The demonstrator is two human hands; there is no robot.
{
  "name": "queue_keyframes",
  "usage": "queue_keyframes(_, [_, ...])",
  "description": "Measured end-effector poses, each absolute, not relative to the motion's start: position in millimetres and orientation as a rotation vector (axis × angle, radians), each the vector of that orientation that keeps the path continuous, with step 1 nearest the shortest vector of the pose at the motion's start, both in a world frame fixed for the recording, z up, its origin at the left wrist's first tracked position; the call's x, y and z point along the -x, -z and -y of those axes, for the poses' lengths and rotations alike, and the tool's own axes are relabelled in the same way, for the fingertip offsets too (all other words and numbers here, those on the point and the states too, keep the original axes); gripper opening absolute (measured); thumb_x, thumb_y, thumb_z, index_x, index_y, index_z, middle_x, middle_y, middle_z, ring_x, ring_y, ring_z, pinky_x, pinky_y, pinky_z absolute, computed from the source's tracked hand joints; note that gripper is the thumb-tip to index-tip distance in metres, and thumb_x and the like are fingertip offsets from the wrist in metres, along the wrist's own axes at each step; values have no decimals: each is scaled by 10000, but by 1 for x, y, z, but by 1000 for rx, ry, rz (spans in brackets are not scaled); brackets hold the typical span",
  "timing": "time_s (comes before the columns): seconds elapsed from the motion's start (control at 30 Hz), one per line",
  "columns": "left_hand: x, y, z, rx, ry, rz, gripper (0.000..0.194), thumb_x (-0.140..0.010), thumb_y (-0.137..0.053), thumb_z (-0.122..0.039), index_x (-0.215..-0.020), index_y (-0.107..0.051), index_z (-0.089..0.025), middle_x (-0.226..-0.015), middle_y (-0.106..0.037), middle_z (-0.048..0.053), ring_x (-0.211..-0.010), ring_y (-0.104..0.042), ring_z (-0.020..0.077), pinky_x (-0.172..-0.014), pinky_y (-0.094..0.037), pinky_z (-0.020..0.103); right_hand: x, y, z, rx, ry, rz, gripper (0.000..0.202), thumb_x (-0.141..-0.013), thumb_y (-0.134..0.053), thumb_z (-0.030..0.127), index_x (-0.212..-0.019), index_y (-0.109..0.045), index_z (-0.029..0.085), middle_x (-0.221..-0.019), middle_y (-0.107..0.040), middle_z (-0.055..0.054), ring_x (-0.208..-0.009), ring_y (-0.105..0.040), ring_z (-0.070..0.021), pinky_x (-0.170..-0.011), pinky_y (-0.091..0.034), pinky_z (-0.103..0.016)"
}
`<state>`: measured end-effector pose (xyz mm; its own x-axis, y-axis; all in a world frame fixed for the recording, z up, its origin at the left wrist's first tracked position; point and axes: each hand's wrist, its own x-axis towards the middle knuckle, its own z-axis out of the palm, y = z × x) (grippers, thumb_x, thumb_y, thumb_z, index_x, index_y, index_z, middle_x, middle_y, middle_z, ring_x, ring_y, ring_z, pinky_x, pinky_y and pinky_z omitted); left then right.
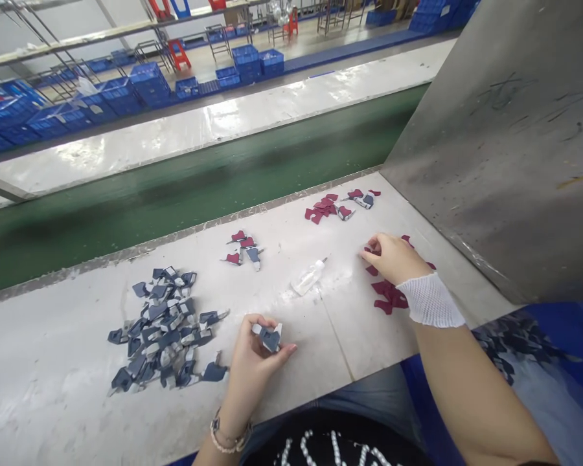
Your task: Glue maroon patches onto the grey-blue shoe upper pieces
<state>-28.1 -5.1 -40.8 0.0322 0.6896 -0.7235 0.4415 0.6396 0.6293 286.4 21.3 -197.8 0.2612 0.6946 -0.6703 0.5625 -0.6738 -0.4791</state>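
Observation:
My left hand [255, 356], near the front of the table, is closed around a small grey-blue and white plastic part [271, 338]. My right hand [391, 257] reaches out to the right over scattered dark red flat pieces [391, 296]. Its thumb and fingers pinch together, and a bit of a dark red piece [367, 250] shows at the fingertips, mostly hidden. Between the hands lies a clear squeeze bottle [308, 278] with a thin dark tip. On the left sits a heap of grey-blue and white parts [162, 330].
Several parts with red faces [243, 243] lie at the middle back, beside a grey-blue one. Farther right are more red pieces [322, 208] and parts. A metal panel [505, 149] rises at the right. Behind the table runs a green belt [184, 210]; blue crates [148, 84] stand beyond.

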Motion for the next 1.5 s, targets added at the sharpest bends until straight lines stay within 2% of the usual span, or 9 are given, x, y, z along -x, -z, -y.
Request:
queue_keyframes(0.23, [21, 50, 12, -1006, -338, -1627, 557, -759, -837, -280, -1029, -354, -213, -1139, -522, 9, -755, -602, 62, -738, -528, 239, -284, 203, -29, 2352, -1497, 1236, 182, -896, -680, 303, -926, -646, 127, -1004, -644, -87, -919, -590, -182, -844, -491, -351])
queue_keyframes(0.43, [8, 48, 15, -977, -343, -1582, 527, -772, -828, -254, -1094, -413, -210, -1233, -489, 41, -951, -655, 115, -901, -558, 305, -293, 190, -14, 2393, -1470, 1198, 470, -825, -752, 460, -1106, -617, 109, -1104, -647, -156, -949, -599, -251, -832, -487, -402])
queue_keyframes(0.6, [-1, 46, 14, -999, -293, -1546, 398, -868, -741, -275, -1112, -435, -201, -1248, -493, 63, -979, -671, 139, -888, -564, 318, -298, 195, -5, 2410, -1531, 1195, 315, -876, -714, 387, -1029, -650, 119, -1150, -632, -140, -1000, -597, -241, -897, -480, -401])
queue_keyframes(0.97, [-3, 43, 15, -1049, -315, -1522, 385, -861, -756, -255, -1093, -454, -194, -1238, -530, 65, -992, -698, 163, -896, -590, 322, -287, 186, -10, 2087, -1648, 1219, 165, -880, -622, 333, -845, -538, 195, -824, -685, -22, -719, -603, -181, -668, -429, -338])
queue_keyframes(1.07, [-2, 41, 15, -1134, -329, -1524, 391, -838, -786, -268, -1090, -496, -193, -1230, -566, 71, -947, -696, 149, -853, -589, 296, -278, 158, -3, 1920, -1710, 1163, 231, -912, -586, 457, -968, -557, 235, -884, -720, 0, -637, -592, -161, -605, -440, -319])
queue_keyframes(1.17, [-1, 41, 15, -1256, -352, -1561, 403, -784, -838, -277, -1042, -543, -186, -1190, -613, 72, -858, -664, 117, -704, -559, 227, -265, 125, 4, 1602, -1827, 1078, 399, -884, -627, 627, -985, -624, 240, -712, -689, -3, -595, -617, -171, -578, -468, -308])
queue_keyframes(1.23, [0, 42, 15, -1295, -406, -1584, 391, -765, -854, -271, -986, -545, -180, -1151, -610, 63, -891, -645, 123, -708, -548, 223, -253, 105, 8, 1397, -1905, 1018, 356, -888, -669, 584, -937, -650, 232, -667, -677, -5, -643, -668, -170, -648, -521, -295])
queue_keyframes(1.4, [4, 42, 18, -1321, -438, -1623, 376, -748, -871, -281, -972, -585, -185, -1032, -626, 42, -970, -632, 151, -868, -533, 280, -225, 74, 11, 985, -2041, 1058, 180, -844, -779, 392, -899, -705, 237, -915, -732, -19, -865, -717, -152, -786, -577, -229])
queue_keyframes(1.5, [8, 40, 19, -1369, -433, -1585, 302, -785, -841, -268, -997, -640, -193, -1080, -661, 58, -1044, -645, 171, -923, -535, 303, -214, 69, 10, 923, -2124, 1036, 184, -927, -692, 369, -1077, -677, 263, -925, -737, -18, -885, -720, -153, -765, -583, -226])
